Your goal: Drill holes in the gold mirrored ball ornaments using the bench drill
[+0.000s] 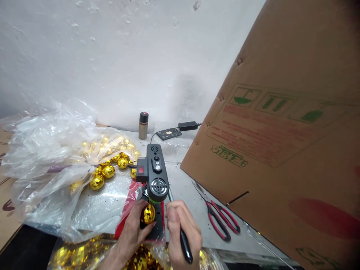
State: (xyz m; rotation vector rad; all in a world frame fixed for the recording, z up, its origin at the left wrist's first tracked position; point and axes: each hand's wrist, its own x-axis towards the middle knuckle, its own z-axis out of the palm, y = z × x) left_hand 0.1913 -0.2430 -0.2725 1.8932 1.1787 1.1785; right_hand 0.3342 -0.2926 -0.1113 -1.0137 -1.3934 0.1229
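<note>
A gold mirrored ball [149,214] sits under the head of a small black press machine [158,168]. My left hand [132,228] curls round the ball, fingers on its far side and thumb on its near side. My right hand [182,232] is wrapped round the black-handled lever [186,245] at the machine's right side. Beneath the machine's base [160,225] shows a red cloth or plastic sheet [129,204]. What touches the ball from above is partly hidden by the machine head.
Clear plastic bags [50,161] with gold balls [97,182] spread at the left; more gold balls [78,255] lie along the front edge. Red-and-black scissors [221,217] rest right of the machine, by a large tilted cardboard box [270,131]. A black-capped bottle [143,125] stands behind.
</note>
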